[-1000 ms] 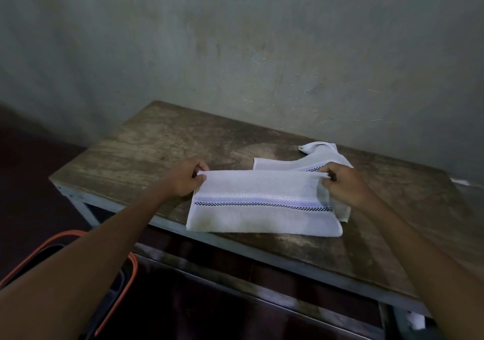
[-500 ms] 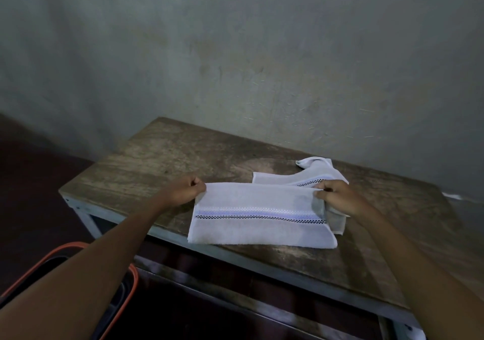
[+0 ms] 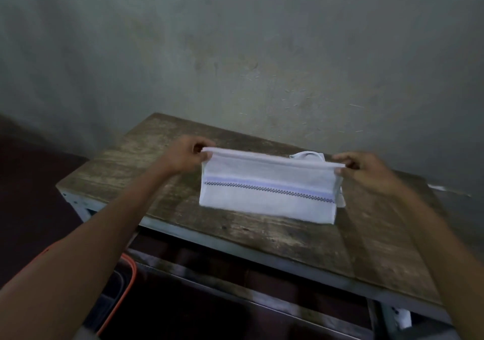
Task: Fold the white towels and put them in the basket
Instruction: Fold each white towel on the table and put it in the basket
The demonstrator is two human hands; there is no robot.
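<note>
A person's left grip [image 3: 187, 153] and right grip [image 3: 364, 166] each pinch a top corner of a folded white towel [image 3: 267, 190]. They hold it stretched between them so it hangs below both, its lower edge at or just above the wooden surface [image 3: 248, 240]. The folding step is in hand. The next move likely calls for bringing one grip across to the other to halve the strip, or for carrying it down past the left grip to the orange-rimmed basket [image 3: 130, 274]. A second towel [image 3: 306, 154] peeks out just behind, nearer the right grip. Half a second earlier the towel lay flat on the surface; now it is lifted upright.
</note>
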